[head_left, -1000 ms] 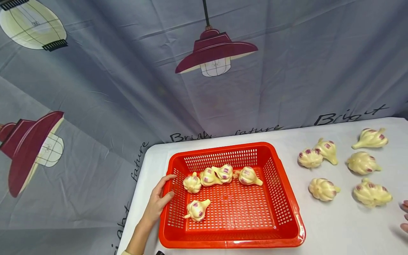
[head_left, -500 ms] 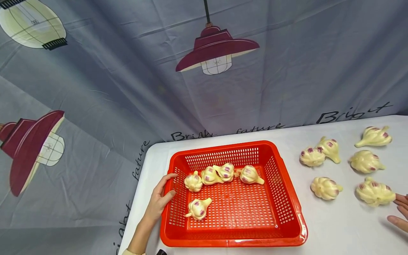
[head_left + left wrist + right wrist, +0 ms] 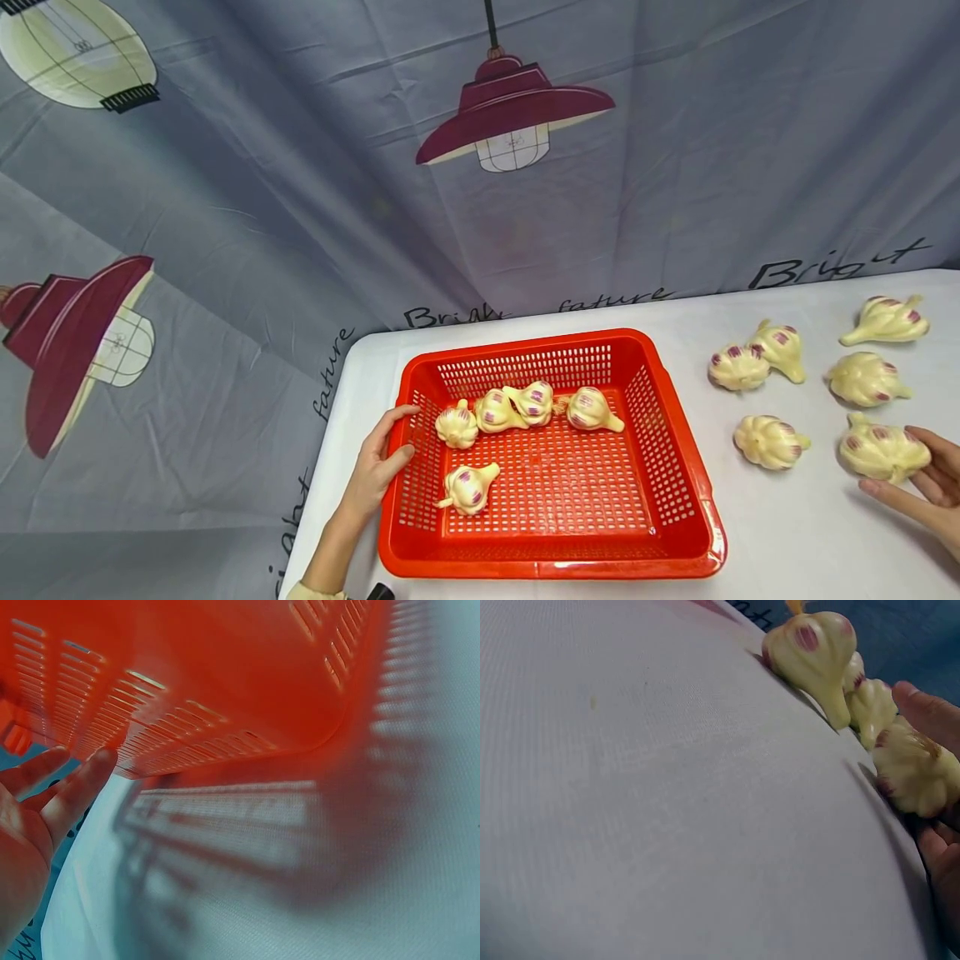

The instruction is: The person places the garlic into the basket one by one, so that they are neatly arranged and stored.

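Head view first: white table (image 3: 787, 533), spread under both hands. Then the red basket (image 3: 675, 467), pressed against the left hand (image 3: 375, 475) — fingers resting over the near-left rim, thumb against the outer wall, steadying rather than clenching. Left wrist view confirms as much: straight fingers (image 3: 71, 791) laid against the slotted wall (image 3: 187, 697). Inside, beyond those fingers, five garlic bulbs (image 3: 517, 408), four in a row and one nearer the wrist.

Off toward the right hand (image 3: 918, 479), six more loose on the cloth. Nearest of these, the garlic bulb (image 3: 883, 450), now cupped between fingers behind and thumb below — closing on it, though not lifted clear of the table. Half a second back, only fingertips brushing its far end; a second back, hand barely in frame. So: reach finished, grasp forming, pickup seemingly about to begin. Right wrist view agrees — bulb (image 3: 915, 772) against the fingers (image 3: 930, 709), two others just beyond.
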The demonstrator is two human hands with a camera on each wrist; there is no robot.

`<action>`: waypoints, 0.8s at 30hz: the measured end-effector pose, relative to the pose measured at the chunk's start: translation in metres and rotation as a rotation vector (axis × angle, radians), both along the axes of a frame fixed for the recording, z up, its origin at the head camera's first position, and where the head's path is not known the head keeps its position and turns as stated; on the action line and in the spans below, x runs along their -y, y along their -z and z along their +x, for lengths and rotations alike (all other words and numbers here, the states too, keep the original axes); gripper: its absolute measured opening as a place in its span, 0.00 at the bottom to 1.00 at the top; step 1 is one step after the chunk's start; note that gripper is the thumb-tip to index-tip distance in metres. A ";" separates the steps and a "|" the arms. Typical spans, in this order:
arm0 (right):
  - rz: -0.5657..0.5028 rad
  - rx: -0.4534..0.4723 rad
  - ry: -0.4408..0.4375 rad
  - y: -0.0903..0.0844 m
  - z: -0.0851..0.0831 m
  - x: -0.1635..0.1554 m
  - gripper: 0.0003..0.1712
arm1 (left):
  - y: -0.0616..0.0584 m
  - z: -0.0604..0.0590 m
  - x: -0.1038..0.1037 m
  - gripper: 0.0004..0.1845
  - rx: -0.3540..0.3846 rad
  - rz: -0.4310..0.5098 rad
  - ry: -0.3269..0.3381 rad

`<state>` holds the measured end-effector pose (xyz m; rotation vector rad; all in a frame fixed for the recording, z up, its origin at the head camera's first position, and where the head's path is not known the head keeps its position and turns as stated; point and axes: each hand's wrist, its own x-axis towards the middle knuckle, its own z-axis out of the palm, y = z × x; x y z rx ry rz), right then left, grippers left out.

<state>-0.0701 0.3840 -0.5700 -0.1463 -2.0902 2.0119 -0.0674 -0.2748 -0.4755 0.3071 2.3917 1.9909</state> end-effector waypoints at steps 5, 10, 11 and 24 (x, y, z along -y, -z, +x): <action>0.283 -0.052 0.047 -0.016 -0.004 0.012 0.47 | 0.000 -0.001 -0.001 0.27 0.008 0.003 -0.004; 0.316 -0.028 0.072 -0.022 -0.005 0.016 0.45 | -0.001 -0.001 -0.001 0.27 0.004 0.006 -0.002; 0.323 -0.026 0.076 -0.022 -0.005 0.016 0.45 | -0.001 -0.001 -0.001 0.27 0.002 0.004 -0.003; -0.019 -0.027 0.001 -0.014 -0.006 0.006 0.42 | 0.003 -0.001 -0.003 0.28 0.006 0.013 -0.004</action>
